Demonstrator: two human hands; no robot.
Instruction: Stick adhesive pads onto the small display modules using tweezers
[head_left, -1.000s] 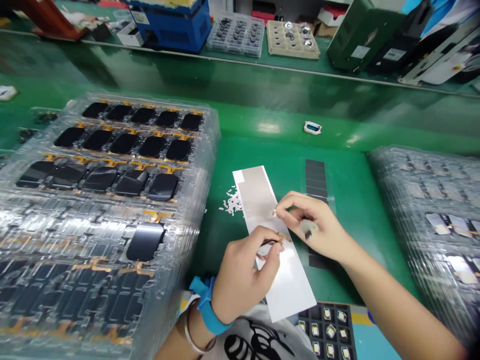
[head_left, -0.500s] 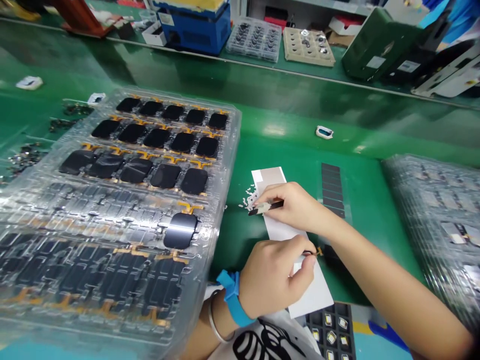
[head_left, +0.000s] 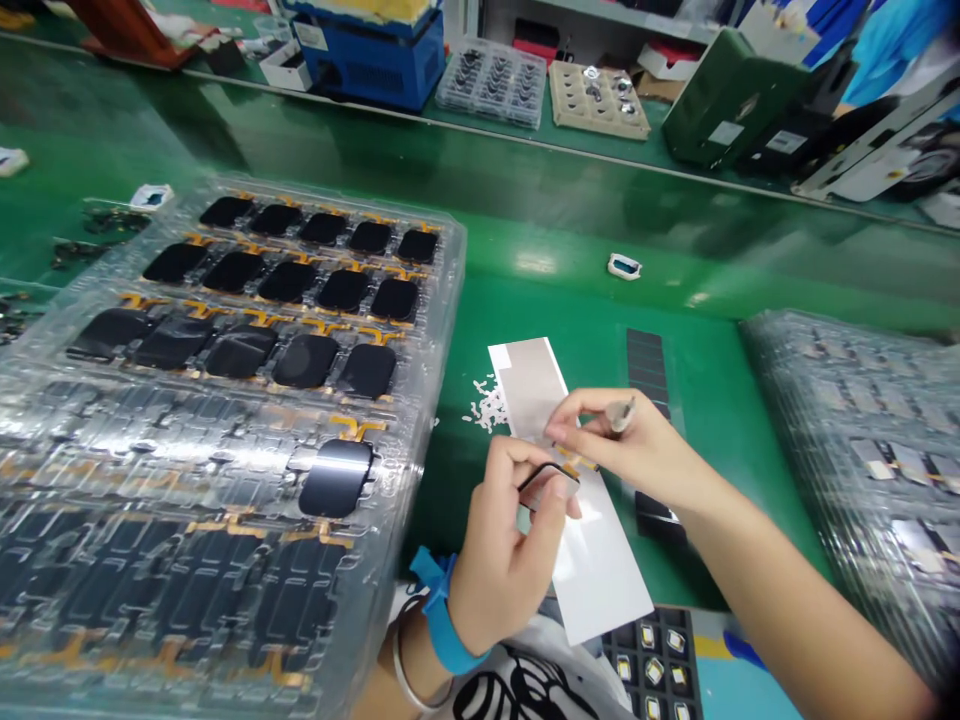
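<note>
My left hand (head_left: 517, 540), with a blue band at the wrist, pinches a small watch display (head_left: 546, 484) by its edges. The display is tilted, with a dark rim and a pale, shiny face. An orange flex cable (head_left: 576, 463) shows at its far right. Close beside it, my right hand (head_left: 622, 440) has thumb and forefinger pinched together near the display's upper edge. Whatever lies between those fingertips is too small to make out. A slim tool like tweezers (head_left: 621, 414) is tucked in the right hand, its end poking up. Beneath both hands lies a white sheet (head_left: 600, 570).
Left, a clear plastic tray (head_left: 450, 300) holds rows of displays. Small white scraps (head_left: 489, 405) lie beside the sheet. A strip of dark pieces (head_left: 646, 365) is behind my right hand. Stacked trays (head_left: 847, 440) stand right; a black compartment tray (head_left: 652, 665) sits near me.
My left hand has raised the display and turned it. The right hand has drawn back from the scraps to the display, and its tool now points up instead of toward the scraps.
</note>
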